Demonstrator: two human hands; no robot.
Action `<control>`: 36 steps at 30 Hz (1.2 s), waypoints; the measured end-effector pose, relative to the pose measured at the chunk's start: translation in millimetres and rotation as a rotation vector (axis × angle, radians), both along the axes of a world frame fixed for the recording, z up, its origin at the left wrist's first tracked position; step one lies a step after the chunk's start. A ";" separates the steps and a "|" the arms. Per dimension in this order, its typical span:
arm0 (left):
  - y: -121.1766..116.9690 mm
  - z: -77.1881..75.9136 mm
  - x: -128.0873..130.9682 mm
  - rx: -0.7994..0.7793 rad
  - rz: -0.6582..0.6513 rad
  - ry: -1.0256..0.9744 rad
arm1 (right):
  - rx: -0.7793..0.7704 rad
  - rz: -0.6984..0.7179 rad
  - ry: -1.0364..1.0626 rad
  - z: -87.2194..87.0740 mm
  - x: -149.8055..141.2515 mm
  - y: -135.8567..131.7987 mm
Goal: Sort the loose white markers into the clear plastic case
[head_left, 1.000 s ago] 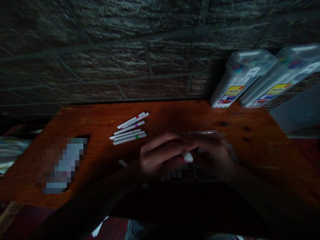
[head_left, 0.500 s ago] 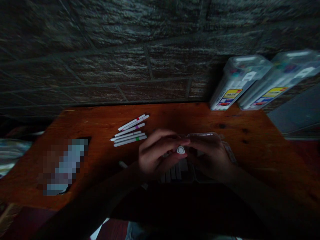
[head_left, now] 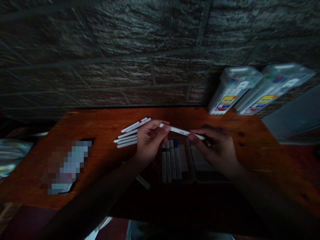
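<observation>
A white marker (head_left: 180, 131) is stretched sideways between my two hands, above the table. My left hand (head_left: 152, 137) pinches its left end between thumb and fingers. Around its right end, the fingers of my right hand (head_left: 216, 145) are closed. Below the hands lies an open clear plastic case (head_left: 193, 178), with several white markers (head_left: 171, 163) side by side in its left half. More loose white markers (head_left: 127, 138) are fanned out on the table, partly hidden behind my left hand. One single marker (head_left: 143, 182) lies in shadow by my left forearm.
Two clear marker cases (head_left: 223, 96) with labels stand upright against the brick wall (head_left: 112, 80) at the back right. A phone (head_left: 72, 170), blurred by pixels, lies on the left of the wooden table (head_left: 100, 121).
The marker has turned from pointing end-on at me to lying sideways. My hands have moved apart along it, uncovering the markers in the open case.
</observation>
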State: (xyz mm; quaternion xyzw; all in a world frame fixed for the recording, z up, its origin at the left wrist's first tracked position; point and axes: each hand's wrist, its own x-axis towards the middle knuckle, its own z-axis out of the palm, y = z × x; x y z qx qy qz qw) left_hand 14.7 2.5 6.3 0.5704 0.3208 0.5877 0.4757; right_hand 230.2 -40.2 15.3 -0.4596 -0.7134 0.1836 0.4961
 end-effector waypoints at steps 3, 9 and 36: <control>-2.3 1.4 0.4 0.042 0.026 0.043 | -0.028 -0.008 0.052 -2.4 1.8 5.8; -17.9 6.5 3.6 0.326 0.105 0.144 | -0.049 0.072 0.051 -17.4 4.6 12.1; -26.9 14.5 0.4 0.635 0.068 0.310 | -0.027 0.178 0.056 -21.2 5.8 10.3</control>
